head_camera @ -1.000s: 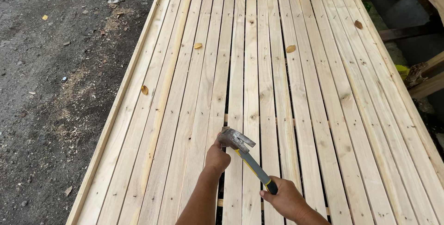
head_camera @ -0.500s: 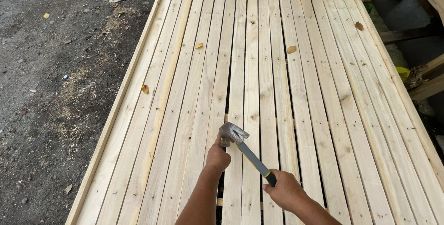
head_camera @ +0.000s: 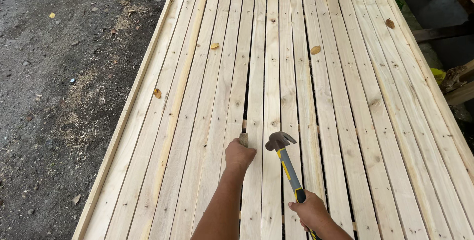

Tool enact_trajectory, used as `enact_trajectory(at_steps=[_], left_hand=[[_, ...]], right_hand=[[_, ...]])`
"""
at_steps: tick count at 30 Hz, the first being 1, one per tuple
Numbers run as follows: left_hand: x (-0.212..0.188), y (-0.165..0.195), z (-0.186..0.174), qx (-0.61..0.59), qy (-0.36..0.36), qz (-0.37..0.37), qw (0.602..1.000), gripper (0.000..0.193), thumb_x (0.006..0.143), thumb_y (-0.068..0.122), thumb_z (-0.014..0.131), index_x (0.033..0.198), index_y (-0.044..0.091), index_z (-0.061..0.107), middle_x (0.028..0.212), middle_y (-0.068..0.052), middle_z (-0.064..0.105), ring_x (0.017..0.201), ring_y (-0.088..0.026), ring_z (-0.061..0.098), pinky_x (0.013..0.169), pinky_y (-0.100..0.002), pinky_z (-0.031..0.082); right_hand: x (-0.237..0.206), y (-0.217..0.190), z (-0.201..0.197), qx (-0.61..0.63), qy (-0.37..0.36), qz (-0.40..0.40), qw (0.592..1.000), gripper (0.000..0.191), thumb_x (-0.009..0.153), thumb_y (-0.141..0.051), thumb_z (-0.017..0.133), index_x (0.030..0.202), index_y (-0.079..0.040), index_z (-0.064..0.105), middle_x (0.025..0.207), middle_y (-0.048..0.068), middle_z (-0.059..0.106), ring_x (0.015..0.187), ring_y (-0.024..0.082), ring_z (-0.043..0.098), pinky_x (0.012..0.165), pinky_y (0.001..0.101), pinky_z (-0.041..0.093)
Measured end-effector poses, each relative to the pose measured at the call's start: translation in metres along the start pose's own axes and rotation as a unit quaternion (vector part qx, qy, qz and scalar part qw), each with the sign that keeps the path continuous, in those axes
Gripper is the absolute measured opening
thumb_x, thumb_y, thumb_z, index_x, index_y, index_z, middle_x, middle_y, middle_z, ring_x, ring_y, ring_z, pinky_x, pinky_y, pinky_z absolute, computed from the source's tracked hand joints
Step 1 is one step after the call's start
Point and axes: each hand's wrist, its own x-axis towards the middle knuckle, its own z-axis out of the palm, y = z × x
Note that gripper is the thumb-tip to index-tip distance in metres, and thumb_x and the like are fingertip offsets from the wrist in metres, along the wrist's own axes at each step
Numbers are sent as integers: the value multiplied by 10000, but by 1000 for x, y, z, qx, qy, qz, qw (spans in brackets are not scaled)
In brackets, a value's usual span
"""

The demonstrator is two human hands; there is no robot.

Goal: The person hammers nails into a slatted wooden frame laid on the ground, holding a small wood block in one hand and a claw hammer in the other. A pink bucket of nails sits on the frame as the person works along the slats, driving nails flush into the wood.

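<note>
claw hammer (head_camera: 280, 142) clenched in right hand (head_camera: 310, 212), lower centre; left hand (head_camera: 239, 154) pinches wood wedge (head_camera: 244, 139); a skewed blow could hit fingers.

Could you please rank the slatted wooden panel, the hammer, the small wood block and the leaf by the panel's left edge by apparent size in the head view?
1. Slatted wooden panel
2. Hammer
3. Small wood block and leaf: alike, not ranked; the left hand partly hides the block.

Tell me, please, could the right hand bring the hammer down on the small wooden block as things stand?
Probably yes: the hammer in the right hand hangs beside the block, though the left hand pinching it sits close.
</note>
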Motion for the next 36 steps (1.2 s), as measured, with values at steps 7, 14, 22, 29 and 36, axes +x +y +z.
enact_trajectory(at_steps=[7, 14, 22, 29, 36], left_hand=[[16, -18, 18, 17, 67, 54, 996, 351, 795, 38, 675, 1145, 45, 652, 1133, -204, 717, 1107, -366, 689, 961, -419, 547], [18, -17, 24, -17, 67, 36, 997, 337, 833, -5, 604, 1169, 25, 606, 1154, -235, 711, 1127, -380, 687, 984, -426, 537], [9, -9, 14, -3, 56, 25, 998, 297, 867, 7, 594, 1164, 1, 593, 1199, -244, 680, 1178, -405, 643, 1018, -440, 514], [1, -4, 13, -8, 40, 9, 999, 308, 873, 0, 598, 1179, -9, 570, 1220, -250, 668, 1183, -391, 652, 1023, -436, 524], [0, -3, 10, -2, 41, 16, 999, 294, 872, 4, 593, 1165, -14, 585, 1212, -249, 676, 1169, -396, 652, 1017, -434, 526]], right_hand=[[14, 21, 12, 36, -41, 67, 996, 246, 918, -148, 757, 1074, -41, 601, 726, 84, 581, 530, 175, 539, 506, 372, 460], [28, 17, 22, -103, -2, 91, 991, 298, 900, -281, 777, 1016, -29, 668, 670, 56, 562, 543, 164, 527, 537, 354, 459], [26, -43, 16, 8, 124, -132, 983, 379, 847, -375, 811, 941, -31, 684, 602, 41, 535, 528, 158, 533, 541, 351, 499], [55, -61, 7, -3, 188, -315, 930, 330, 851, -365, 783, 955, -68, 684, 642, -20, 661, 585, 95, 597, 569, 286, 516], [80, -63, -7, -71, 104, -39, 991, 386, 912, -364, 778, 977, -14, 630, 597, 52, 505, 522, 196, 509, 532, 387, 480]])
